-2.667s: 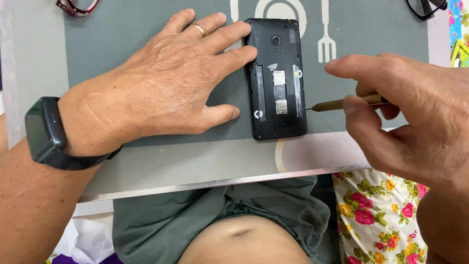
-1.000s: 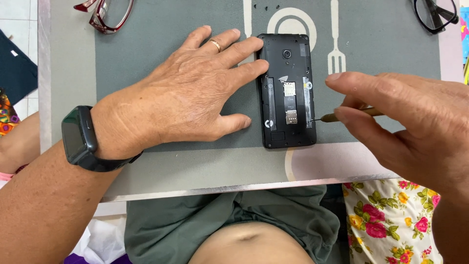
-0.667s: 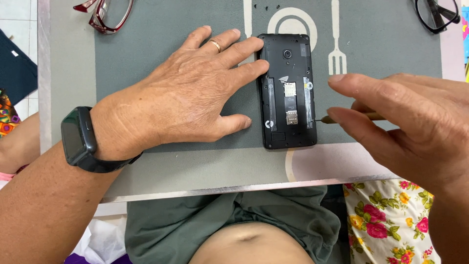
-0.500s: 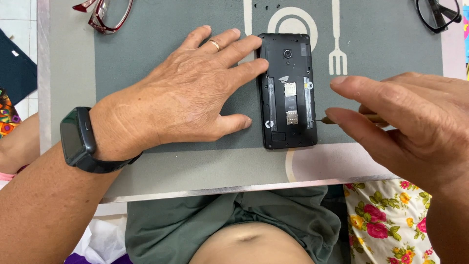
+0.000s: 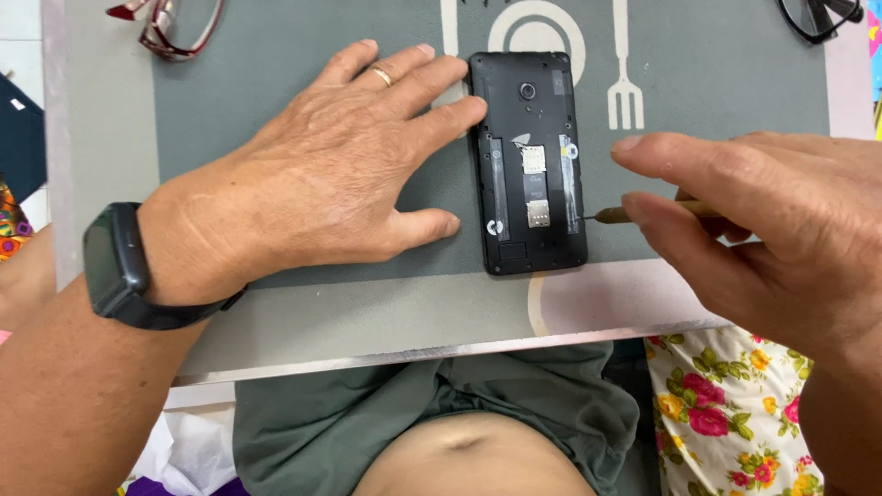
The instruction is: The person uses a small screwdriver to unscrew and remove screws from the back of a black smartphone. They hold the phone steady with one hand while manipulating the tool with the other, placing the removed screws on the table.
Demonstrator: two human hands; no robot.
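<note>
A black phone [image 5: 528,161] lies face down on the grey place mat [image 5: 276,119] with its back cover off and its card slots showing. My left hand [image 5: 340,174] rests flat on the mat, fingers spread, with fingertips and thumb against the phone's left edge. A ring is on one finger and a dark watch [image 5: 119,266] is on that wrist. My right hand [image 5: 772,230] holds a thin screwdriver [image 5: 643,212] with a brownish shaft. Its metal tip touches the phone's right edge near the lower half.
Red-framed glasses [image 5: 170,23] lie at the mat's top left and black-framed glasses [image 5: 818,14] at the top right. The table's front edge [image 5: 441,349] runs just above my lap. A floral cloth [image 5: 726,404] hangs at the lower right.
Both hands and the phone stay almost where they were. The screwdriver tip remains at the phone's right edge, and the view has shifted slightly.
</note>
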